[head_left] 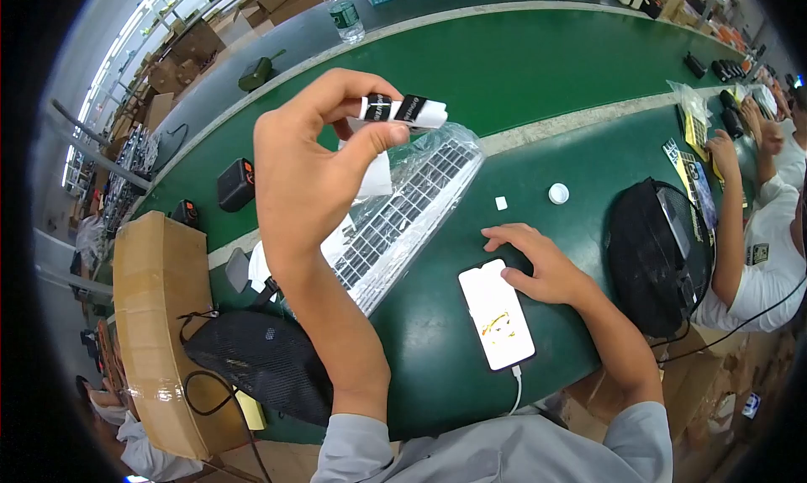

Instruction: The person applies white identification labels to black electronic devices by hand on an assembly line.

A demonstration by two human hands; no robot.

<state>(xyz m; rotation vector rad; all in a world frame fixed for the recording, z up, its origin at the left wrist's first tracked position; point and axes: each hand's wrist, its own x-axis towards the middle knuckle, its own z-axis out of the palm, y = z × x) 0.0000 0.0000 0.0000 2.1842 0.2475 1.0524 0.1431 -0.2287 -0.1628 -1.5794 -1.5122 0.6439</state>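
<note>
My left hand [307, 176] is raised over the bench and pinches a white rolled strip [430, 113] with black printed labels between thumb and fingers. Below it lies a white gridded tray [420, 210] in clear plastic, with white paper [376, 178] on it. My right hand [542, 269] is open, its fingers spread above the bench and its thumb at the upper right edge of a phone [483, 298]. The phone lies flat with its screen lit and a white cable [519, 386] plugged in at its near end. Beyond the right hand are a small white square [501, 203] and a round white cap [558, 194].
A taped cardboard box [160, 315] and a black mesh bag [261, 361] stand at left. Another black bag [643, 256] sits at right, beside a co-worker's arm [730, 222]. Black speaker-like devices [237, 184] and a water bottle [343, 14] are farther off.
</note>
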